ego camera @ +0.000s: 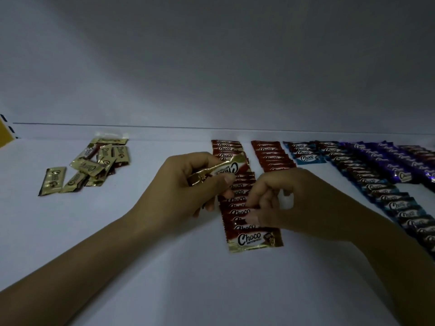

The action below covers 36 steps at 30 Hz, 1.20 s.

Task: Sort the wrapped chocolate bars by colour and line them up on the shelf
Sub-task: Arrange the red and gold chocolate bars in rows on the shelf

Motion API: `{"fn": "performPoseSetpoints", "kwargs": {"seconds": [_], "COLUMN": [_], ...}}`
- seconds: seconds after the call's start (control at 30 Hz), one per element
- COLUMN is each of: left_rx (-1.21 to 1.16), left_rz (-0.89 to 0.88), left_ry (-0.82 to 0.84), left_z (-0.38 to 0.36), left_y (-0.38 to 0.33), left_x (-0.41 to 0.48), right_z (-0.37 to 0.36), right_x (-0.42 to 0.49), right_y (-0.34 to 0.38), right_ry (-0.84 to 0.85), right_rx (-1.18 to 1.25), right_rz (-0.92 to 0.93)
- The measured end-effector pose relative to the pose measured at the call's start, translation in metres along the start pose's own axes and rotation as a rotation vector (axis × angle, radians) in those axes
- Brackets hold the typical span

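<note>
The reference landmark is the long red row (pixel 236 205), which runs from the back of the shelf (pixel 141 267) toward the person. The left hand (pixel 188 184) hovers just left of this row and grips the held gold bar (pixel 219 170) between thumb and curled fingers, clear of the shelf surface. The right hand (pixel 294 201) reaches in from the right of the row with its fingers curled down onto the red wrappers; the view does not show whether it pinches a bar or only presses on the row. A placed gold bar (pixel 255 238) lies flat at the near end of the row, touching the last red bar. Hazard 1: colour mixing. Gold laid against red breaks the sort if it is read as a continuation of the row; a separate gold line probably belongs to the left. Hazard 2: row disturbance. The overlapped red bars are likely to slide or fan out if the right hand drags sideways. Hazard 3: slippage. The glossy foil may slip from the left-hand grip and drop onto the row. The loose gold pile (pixel 94 163) lies well to the left of the row, unsorted. The second red row (pixel 273 156) sits just right of it, near enough for the right forearm to brush.
</note>
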<state>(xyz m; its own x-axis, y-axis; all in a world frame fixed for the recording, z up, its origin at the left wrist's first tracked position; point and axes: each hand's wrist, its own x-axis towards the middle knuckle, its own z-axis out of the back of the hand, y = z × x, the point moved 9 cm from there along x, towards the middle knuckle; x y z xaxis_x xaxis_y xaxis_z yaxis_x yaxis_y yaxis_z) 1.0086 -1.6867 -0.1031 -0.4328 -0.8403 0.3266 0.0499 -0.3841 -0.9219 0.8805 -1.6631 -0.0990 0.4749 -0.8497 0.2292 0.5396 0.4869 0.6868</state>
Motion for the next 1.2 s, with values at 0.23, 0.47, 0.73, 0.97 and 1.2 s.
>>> {"fn": "performPoseSetpoints", "kwargs": {"seconds": [0.23, 0.47, 0.73, 0.97, 1.2], "left_rx": [0.038, -0.036, 0.345, 0.113, 0.150], "left_rz": [-0.005, -0.075, -0.303, -0.076, 0.030], "left_ry": [0.119, 0.091, 0.092, -0.220, -0.274], "left_z": [-0.015, -0.012, -0.018, 0.026, 0.043], "left_y": [-0.004, -0.011, -0.024, -0.001, 0.016], "left_x": [-0.003, -0.001, -0.007, 0.003, 0.008], "right_z": [0.019, 0.019, 0.021, 0.039, 0.012], "right_x": [-0.001, -0.001, -0.003, -0.009, -0.004], "right_y": [0.019, 0.010, -0.001, -0.014, 0.006], "right_ry": [-0.211, -0.230, -0.347, -0.454, 0.018], "right_rx": [0.052, 0.402, 0.566, 0.514, 0.356], "right_rz": [0.112, -0.046, -0.149, -0.236, -0.154]}}
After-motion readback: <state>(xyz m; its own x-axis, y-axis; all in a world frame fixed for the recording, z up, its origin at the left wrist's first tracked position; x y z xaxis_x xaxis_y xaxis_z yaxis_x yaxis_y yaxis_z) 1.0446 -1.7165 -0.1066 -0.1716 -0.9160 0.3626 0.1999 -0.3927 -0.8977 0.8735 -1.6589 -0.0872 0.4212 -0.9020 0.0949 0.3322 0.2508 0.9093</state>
